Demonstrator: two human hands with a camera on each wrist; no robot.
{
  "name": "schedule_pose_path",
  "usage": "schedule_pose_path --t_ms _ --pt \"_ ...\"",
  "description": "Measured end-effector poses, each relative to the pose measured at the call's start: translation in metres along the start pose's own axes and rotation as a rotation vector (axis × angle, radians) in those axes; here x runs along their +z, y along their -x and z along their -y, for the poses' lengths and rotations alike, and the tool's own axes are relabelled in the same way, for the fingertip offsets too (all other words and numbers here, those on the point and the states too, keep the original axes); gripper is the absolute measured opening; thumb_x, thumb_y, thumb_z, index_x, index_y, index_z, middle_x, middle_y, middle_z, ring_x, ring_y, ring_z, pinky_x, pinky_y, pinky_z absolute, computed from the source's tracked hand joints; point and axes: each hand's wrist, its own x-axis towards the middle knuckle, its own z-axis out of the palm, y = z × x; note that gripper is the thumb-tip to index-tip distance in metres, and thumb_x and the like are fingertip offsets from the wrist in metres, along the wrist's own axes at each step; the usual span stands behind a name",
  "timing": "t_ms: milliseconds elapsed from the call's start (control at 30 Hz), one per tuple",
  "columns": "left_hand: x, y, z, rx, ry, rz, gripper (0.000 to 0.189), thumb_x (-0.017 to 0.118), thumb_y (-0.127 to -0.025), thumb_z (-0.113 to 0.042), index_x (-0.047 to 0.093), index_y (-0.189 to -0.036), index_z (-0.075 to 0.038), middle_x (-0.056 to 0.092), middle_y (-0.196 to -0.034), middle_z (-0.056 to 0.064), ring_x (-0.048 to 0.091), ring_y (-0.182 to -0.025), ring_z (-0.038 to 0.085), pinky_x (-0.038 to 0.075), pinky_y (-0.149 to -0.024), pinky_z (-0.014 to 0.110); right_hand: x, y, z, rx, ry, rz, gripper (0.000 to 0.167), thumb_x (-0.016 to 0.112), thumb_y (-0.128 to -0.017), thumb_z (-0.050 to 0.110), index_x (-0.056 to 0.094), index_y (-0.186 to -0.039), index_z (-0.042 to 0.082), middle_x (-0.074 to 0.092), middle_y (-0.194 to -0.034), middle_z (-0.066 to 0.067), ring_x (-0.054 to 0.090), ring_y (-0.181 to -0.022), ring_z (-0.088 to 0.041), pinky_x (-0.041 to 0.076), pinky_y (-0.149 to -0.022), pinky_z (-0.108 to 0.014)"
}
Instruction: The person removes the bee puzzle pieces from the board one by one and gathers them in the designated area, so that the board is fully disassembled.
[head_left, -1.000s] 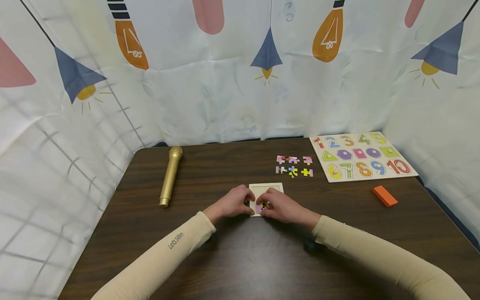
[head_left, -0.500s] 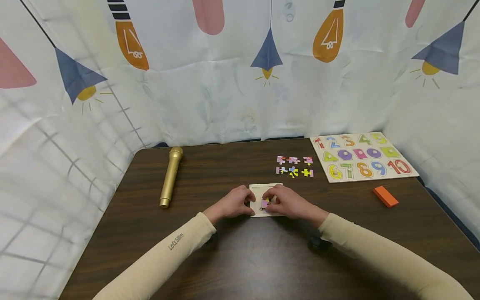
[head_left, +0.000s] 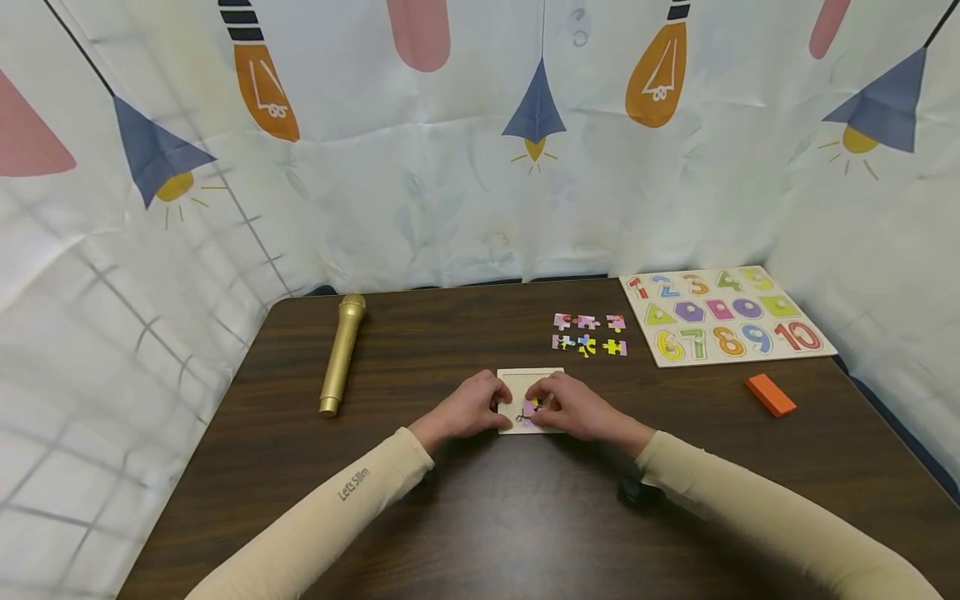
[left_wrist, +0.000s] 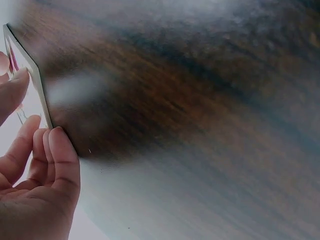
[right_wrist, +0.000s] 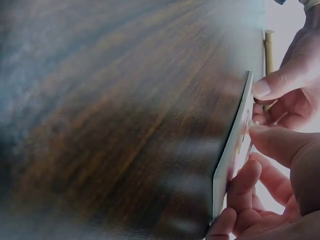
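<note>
A small pale wooden puzzle tray (head_left: 517, 372) lies flat on the dark table. My left hand (head_left: 471, 405) grips its left edge, thumb at the near corner and curled fingers farther up. Over the tray's lower right part, my right hand (head_left: 576, 406) pinches a pink-and-yellow jigsaw piece (head_left: 530, 407) between thumb and fingers; the hand covers part of it. In the right wrist view, the right thumb (right_wrist: 275, 142) and fingers reach over the tray's edge. Several loose jigsaw pieces (head_left: 587, 345) sit in two rows beyond the tray, to the right.
A gold microphone (head_left: 342, 354) lies at the left. At the back right is a board of numbers and shapes (head_left: 678, 333), with an orange block (head_left: 770, 395) in front of it. A printed curtain (head_left: 450, 192) hangs behind the table (head_left: 450, 542).
My right hand has shifted slightly right over the tray, and the pinched jigsaw piece moved right with it. The left hand stays on the tray's left edge.
</note>
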Motion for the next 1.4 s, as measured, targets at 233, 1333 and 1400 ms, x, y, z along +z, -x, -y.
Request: schedule_pose_path --t_ms 233,1333,1400 --pt "-0.003 0.000 -0.003 -0.015 -0.009 0.033 0.032 0.083 -0.077 -0.016 0.065 -0.097 0.001 0.054 -0.088 0.007 0.048 -0.081 0.016 0.042 -0.074 0.026 -0.004 -0.003 0.001 0.049 -0.017 -0.009 0.028 0.072 -0.089 0.020 0.067 -0.114 0.009 0.057 -0.102 -0.002 0.051 -0.085 -0.014 0.045 -0.071 -0.029" --pt "-0.004 -0.001 -0.004 -0.050 -0.040 0.077 0.035 0.083 -0.079 -0.018 0.065 -0.102 0.001 0.054 -0.089 0.006 0.047 -0.083 0.017 0.043 -0.077 0.029 -0.050 -0.024 -0.055 0.160 0.144 -0.125 0.026 0.068 -0.091 0.011 0.065 -0.114 0.001 0.061 -0.110 -0.014 0.052 -0.092 -0.027 0.045 -0.083 -0.043" --pt "-0.004 -0.001 -0.004 -0.047 -0.039 0.076 0.035 0.083 -0.078 -0.018 0.065 -0.101 0.001 0.054 -0.089 0.006 0.047 -0.083 0.017 0.043 -0.077 0.029 -0.050 -0.024 -0.055 0.169 0.142 -0.124 0.025 0.068 -0.091 0.012 0.065 -0.114 0.001 0.060 -0.111 -0.015 0.053 -0.096 -0.028 0.045 -0.087 -0.045"
